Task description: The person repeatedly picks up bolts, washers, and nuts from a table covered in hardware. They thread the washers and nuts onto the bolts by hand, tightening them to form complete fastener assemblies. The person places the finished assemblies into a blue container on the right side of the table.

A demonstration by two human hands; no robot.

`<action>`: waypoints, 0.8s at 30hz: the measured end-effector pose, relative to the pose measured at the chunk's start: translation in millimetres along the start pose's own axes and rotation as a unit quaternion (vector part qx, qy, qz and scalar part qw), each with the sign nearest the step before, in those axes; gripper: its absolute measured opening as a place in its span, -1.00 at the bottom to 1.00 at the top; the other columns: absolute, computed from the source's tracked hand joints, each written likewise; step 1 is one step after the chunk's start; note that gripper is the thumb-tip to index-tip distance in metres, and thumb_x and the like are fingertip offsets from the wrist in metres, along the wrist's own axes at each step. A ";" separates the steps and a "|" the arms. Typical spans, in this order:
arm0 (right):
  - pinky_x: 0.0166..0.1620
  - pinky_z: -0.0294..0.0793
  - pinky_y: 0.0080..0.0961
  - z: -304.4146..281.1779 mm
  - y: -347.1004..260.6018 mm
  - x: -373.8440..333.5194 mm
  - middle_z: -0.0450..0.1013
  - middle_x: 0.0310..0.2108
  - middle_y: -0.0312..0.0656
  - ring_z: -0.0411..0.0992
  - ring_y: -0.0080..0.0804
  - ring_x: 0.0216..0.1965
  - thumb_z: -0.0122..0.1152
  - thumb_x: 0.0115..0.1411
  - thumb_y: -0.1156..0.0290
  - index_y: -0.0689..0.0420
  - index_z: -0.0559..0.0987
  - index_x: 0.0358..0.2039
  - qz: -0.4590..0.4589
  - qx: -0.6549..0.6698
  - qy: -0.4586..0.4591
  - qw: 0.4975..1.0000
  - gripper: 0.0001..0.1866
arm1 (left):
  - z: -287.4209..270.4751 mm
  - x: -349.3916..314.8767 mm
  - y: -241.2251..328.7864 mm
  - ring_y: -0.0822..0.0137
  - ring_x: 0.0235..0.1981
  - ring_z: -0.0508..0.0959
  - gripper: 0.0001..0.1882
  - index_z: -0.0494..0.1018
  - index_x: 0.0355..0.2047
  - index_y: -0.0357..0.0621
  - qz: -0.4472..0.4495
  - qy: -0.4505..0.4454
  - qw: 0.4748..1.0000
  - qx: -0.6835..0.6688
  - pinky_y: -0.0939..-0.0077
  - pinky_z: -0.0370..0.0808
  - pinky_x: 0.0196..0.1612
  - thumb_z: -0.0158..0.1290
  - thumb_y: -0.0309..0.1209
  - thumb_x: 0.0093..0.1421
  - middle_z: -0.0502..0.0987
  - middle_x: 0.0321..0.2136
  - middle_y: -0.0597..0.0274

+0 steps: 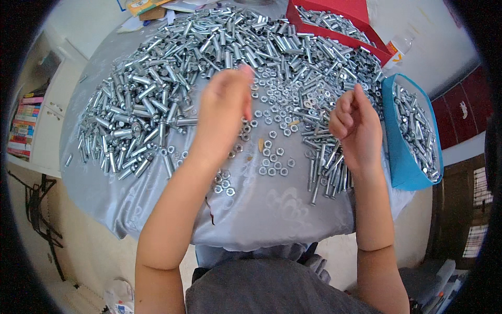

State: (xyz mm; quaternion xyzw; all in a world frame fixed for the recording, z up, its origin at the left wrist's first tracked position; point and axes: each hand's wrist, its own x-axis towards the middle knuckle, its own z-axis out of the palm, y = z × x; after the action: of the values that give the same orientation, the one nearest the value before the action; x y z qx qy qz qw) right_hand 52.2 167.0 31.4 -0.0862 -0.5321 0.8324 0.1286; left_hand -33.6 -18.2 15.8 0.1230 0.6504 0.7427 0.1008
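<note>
My left hand (224, 104) is above the middle of the table, over the near edge of a large heap of metal sleeves (157, 97). Motion smears it, and its fingers are mostly turned away, so any hold is hidden. To the right, my right hand (356, 125) is raised over a pile of long bolts (329, 170). Its fingers curl inward, and I cannot make out what they hold. Loose hex nuts (272, 162) lie scattered between my hands, with more nuts (225, 183) beside my left forearm. Small washers (312, 99) lie to the left of my right hand.
A blue fabric bin (413, 170) full of bolts stands at the right edge. At the back right sits a red box (340, 32) of metal parts, with a plastic bottle (400, 48) beside it. A grey cloth (282, 209) covers the round table.
</note>
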 end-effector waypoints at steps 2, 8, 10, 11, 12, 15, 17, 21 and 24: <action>-0.66 -0.02 -0.68 -2.3 -1.4 0.7 0.03 -0.78 -0.42 0.03 -0.61 -0.75 -0.22 0.23 0.13 0.10 0.29 -0.62 -0.003 -0.004 0.015 1.000 -0.62 | 17.2 -17.7 -6.4 0.44 -0.51 0.39 -0.77 0.40 -0.42 -0.14 0.115 -0.093 0.972 0.180 0.58 0.32 -0.42 -0.04 -0.23 0.11 0.40 -0.56 0.30; -0.65 -0.01 -0.69 -6.7 -6.5 4.2 0.06 -0.76 -0.42 0.05 -0.63 -0.74 -0.15 0.21 0.18 0.10 0.30 -0.61 -0.021 -0.027 0.050 0.998 -0.67 | 38.6 -33.2 -36.1 0.31 -0.25 0.41 -0.81 0.47 -0.38 -0.03 0.422 -0.272 0.777 0.380 0.40 0.35 -0.19 0.00 -0.47 -0.08 0.46 -0.29 0.34; -0.64 0.00 -0.69 -11.4 -9.7 6.4 0.06 -0.76 -0.42 0.05 -0.63 -0.73 -0.13 0.20 0.20 0.09 0.30 -0.61 -0.037 -0.037 0.043 0.998 -0.69 | 39.7 -37.3 -37.2 0.32 -0.19 0.39 -0.74 0.48 -0.36 -0.01 0.442 -0.294 0.748 0.398 0.39 0.33 -0.13 -0.02 -0.47 -0.14 0.46 -0.25 0.38; -0.64 0.01 -0.69 -14.4 -12.1 6.9 0.06 -0.76 -0.42 0.06 -0.62 -0.72 -0.13 0.20 0.21 0.09 0.30 -0.61 -0.042 -0.029 0.050 0.997 -0.69 | 40.5 -38.2 -35.9 0.32 -0.18 0.39 -0.74 0.47 -0.35 -0.01 0.440 -0.297 0.746 0.403 0.39 0.33 -0.12 -0.02 -0.47 -0.13 0.46 -0.25 0.38; -0.64 0.01 -0.69 -16.6 -14.7 6.9 0.06 -0.76 -0.42 0.06 -0.62 -0.72 -0.12 0.20 0.21 0.09 0.30 -0.61 -0.046 -0.022 0.055 0.997 -0.70 | 41.4 -38.7 -34.9 0.33 -0.17 0.39 -0.74 0.47 -0.34 0.00 0.438 -0.299 0.743 0.408 0.39 0.32 -0.11 -0.03 -0.47 -0.13 0.45 -0.24 0.38; -0.62 0.02 -0.68 -20.7 -22.7 7.2 0.06 -0.75 -0.42 0.07 -0.61 -0.70 -0.11 0.19 0.24 0.10 0.31 -0.61 -0.065 -0.009 0.070 0.995 -0.72 | 41.3 -39.5 -32.9 0.33 -0.17 0.38 -0.73 0.46 -0.32 0.02 0.429 -0.311 0.732 0.428 0.41 0.31 -0.11 -0.05 -0.46 -0.10 0.44 -0.23 0.38; -0.61 0.02 -0.67 -24.9 -26.3 8.7 0.05 -0.76 -0.42 0.06 -0.61 -0.70 -0.10 0.18 0.25 0.10 0.31 -0.60 -0.081 -0.008 0.082 0.993 -0.72 | 40.0 -39.0 -32.2 0.34 -0.18 0.38 -0.74 0.45 -0.32 0.03 0.419 -0.324 0.726 0.438 0.41 0.32 -0.12 -0.06 -0.45 -0.09 0.43 -0.24 0.38; -0.60 0.02 -0.66 -34.3 -34.3 10.6 0.06 -0.76 -0.42 0.07 -0.61 -0.69 -0.08 0.17 0.27 0.10 0.31 -0.60 -0.096 -0.002 0.101 0.990 -0.74 | 37.7 -37.2 -29.9 0.33 -0.20 0.39 -0.77 0.44 -0.35 0.04 0.416 -0.340 0.714 0.449 0.42 0.32 -0.16 -0.08 -0.44 -0.07 0.42 -0.27 0.37; -0.61 0.01 -0.66 -40.6 -36.9 13.8 0.07 -0.76 -0.42 0.07 -0.61 -0.70 -0.07 0.17 0.28 0.11 0.33 -0.60 -0.111 -0.008 0.117 0.987 -0.75 | 35.9 -37.0 -28.1 0.31 -0.22 0.39 -0.82 0.43 -0.40 0.03 0.411 -0.351 0.719 0.437 0.41 0.32 -0.17 -0.04 -0.43 -0.08 0.41 -0.29 0.36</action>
State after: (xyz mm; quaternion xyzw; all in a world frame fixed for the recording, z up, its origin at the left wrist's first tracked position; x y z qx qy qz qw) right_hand 55.0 221.1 47.7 -0.1246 -0.5258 0.7931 0.2810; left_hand 12.5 7.9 -9.5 0.6605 0.7064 0.2478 -0.0578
